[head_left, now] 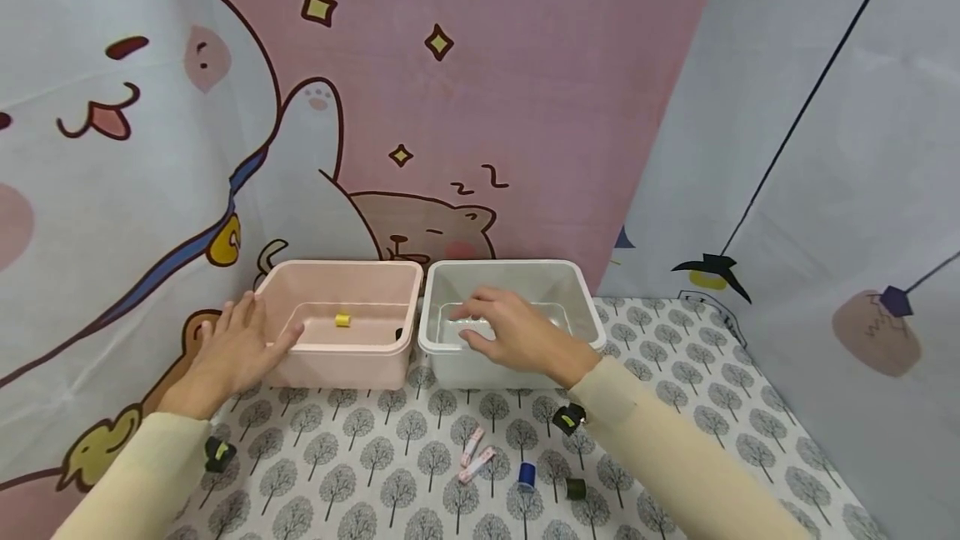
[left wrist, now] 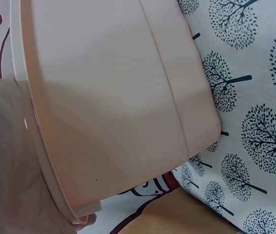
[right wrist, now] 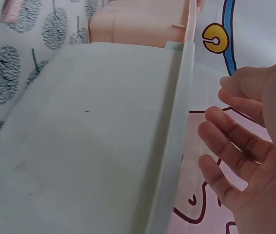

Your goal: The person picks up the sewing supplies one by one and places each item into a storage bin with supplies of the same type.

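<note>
Left hand (head_left: pixel 231 359) at left end of pink bin (head_left: pixel 337 367), fingers wide; right hand (head_left: pixel 517 332) above white bin (head_left: pixel 483 370), right of pink bin, fingers parted, empty. Best nudge neither.

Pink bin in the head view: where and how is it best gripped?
Grip the pink bin by its rim at the left end, probably with the left hand from outside: the rim juts past the side, an edge to hook under, while the grey-white bin crowds the right end.
</note>
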`<state>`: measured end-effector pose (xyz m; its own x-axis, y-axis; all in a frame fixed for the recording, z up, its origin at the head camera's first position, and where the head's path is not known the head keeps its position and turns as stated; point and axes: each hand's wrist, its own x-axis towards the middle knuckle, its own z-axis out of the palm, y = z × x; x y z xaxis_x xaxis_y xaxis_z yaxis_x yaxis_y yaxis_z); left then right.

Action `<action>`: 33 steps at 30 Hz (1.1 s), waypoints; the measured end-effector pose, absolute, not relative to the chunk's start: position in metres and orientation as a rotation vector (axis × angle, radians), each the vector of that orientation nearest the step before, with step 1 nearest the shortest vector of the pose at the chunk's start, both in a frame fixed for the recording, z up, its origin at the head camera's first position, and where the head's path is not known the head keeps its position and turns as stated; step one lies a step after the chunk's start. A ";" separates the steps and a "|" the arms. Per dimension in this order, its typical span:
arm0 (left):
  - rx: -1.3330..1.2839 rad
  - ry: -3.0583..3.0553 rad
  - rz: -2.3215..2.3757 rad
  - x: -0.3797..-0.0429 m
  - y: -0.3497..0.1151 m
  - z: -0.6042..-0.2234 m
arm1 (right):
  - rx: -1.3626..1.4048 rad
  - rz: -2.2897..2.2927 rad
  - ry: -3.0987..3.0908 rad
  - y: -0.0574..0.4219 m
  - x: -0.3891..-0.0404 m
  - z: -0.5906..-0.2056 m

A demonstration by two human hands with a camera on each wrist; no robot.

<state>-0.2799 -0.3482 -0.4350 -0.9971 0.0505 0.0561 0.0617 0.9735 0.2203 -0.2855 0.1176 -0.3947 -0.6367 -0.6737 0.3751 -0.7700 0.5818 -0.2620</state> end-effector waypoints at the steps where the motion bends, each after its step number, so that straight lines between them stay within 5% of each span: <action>1: -0.086 -3.071 -0.345 -0.280 -0.348 -0.435 | 1.204 0.602 -2.574 0.119 -0.283 -0.396; 33: -0.088 -3.072 -0.335 -0.280 -0.347 -0.434 | 1.349 0.614 -2.401 0.190 -0.214 -0.450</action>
<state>-0.2803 -0.3474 -0.4343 -0.9971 0.0513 0.0562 0.0622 0.9749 0.2138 -0.2137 0.1904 -0.4498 -0.5039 -0.7244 0.4704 -0.8613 0.4625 -0.2103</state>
